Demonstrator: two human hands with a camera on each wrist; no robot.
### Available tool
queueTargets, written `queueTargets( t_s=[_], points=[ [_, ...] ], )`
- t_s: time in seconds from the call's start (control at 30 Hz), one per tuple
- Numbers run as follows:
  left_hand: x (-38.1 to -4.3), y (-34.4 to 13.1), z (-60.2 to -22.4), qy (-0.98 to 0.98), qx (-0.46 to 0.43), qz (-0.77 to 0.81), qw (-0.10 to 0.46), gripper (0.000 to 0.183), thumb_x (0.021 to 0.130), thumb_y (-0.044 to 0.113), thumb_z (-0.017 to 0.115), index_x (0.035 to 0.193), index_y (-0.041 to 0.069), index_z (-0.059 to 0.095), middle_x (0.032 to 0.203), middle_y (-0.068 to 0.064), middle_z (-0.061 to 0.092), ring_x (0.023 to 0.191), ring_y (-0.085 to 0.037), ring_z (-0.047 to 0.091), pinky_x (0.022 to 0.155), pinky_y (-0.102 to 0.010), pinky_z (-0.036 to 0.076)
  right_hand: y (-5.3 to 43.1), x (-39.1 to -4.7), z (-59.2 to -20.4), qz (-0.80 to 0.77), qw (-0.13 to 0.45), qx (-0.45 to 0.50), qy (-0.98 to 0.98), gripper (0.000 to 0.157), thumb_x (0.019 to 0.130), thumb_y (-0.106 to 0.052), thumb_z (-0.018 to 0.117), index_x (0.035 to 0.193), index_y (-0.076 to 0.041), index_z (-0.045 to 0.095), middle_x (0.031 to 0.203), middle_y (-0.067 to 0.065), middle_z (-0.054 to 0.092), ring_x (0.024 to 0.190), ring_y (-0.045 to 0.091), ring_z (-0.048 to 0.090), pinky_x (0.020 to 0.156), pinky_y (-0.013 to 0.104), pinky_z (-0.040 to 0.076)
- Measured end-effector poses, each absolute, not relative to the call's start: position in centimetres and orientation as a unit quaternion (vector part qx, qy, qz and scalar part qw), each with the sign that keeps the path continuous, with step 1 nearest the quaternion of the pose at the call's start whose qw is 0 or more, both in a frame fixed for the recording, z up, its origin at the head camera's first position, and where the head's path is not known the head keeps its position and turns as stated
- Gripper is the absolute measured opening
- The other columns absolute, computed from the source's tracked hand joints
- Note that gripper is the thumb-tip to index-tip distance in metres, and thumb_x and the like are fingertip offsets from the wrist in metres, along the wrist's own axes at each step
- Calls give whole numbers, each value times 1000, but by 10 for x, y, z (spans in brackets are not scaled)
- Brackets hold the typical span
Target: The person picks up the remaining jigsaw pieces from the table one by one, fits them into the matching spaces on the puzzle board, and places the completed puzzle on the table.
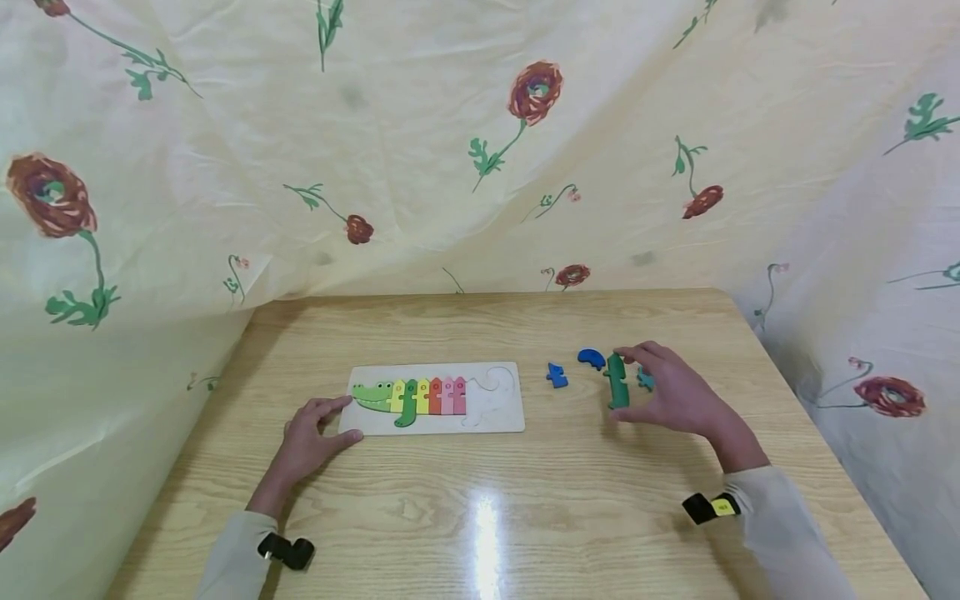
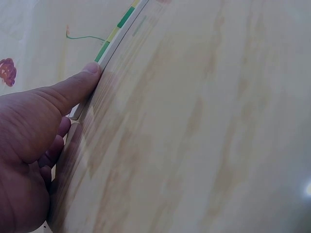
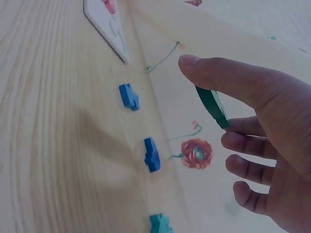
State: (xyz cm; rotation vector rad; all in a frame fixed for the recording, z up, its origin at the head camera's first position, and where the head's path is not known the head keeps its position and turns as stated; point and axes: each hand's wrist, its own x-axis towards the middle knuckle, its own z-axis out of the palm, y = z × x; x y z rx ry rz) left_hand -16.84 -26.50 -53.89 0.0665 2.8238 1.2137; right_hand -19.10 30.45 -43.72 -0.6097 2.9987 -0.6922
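Observation:
A pale puzzle board (image 1: pixel 495 425) lies on the table, with a crocodile of coloured pieces (image 1: pixel 420 398) filling its left and middle part. Bare outlines show at its right end. My left hand (image 1: pixel 309 442) holds the board's near left corner; in the left wrist view the thumb (image 2: pixel 80 87) presses on its edge. To the right, my right hand (image 1: pixel 667 392) pinches a dark green puzzle piece (image 1: pixel 617 382) between thumb and fingertip, above the table. The right wrist view shows this green piece (image 3: pixel 212 106) end to end between them, the other fingers loosely bent.
Between board and right hand lie a small blue piece (image 1: pixel 557 375) and a curved dark blue piece (image 1: pixel 592 358). A teal piece (image 1: pixel 646 378) is partly behind the right hand. Flowered cloth (image 1: pixel 420 167) hangs behind and beside the wooden table (image 1: pixel 420 517).

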Motion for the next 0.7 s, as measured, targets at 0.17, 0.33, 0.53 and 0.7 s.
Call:
queueTargets(
  t_s=[0.17,0.33,0.53,0.7],
  points=[
    [-168,-265,-538,917,20,398,34,76,84,47,83,147,12,56,135,-17,55,123,-38,54,95,-51,23,293,-194,-433,-214,3,-203,955,92,72,-44,93,144,-4,53,126,13,57,111,35,57,85,51,51],
    [-167,-264,-538,917,20,397,37,76,85,46,82,147,12,56,136,-17,55,123,-39,53,96,-51,23,280,-198,-429,-215,4,-217,952,90,72,-41,93,143,-3,54,126,12,57,109,32,58,84,50,52],
    [-167,-265,-536,916,22,398,32,75,84,46,83,146,12,57,135,-18,55,122,-38,54,95,-51,23,262,-204,-424,-208,8,-227,951,93,71,-47,92,143,-2,54,127,14,58,113,33,56,92,53,50],
    [-167,-264,-536,918,26,395,32,74,85,46,82,146,11,57,135,-18,56,121,-38,55,93,-50,23,246,-210,-420,-204,9,-236,950,96,70,-56,91,142,-3,56,126,14,60,117,34,55,94,53,50]
  ],
)
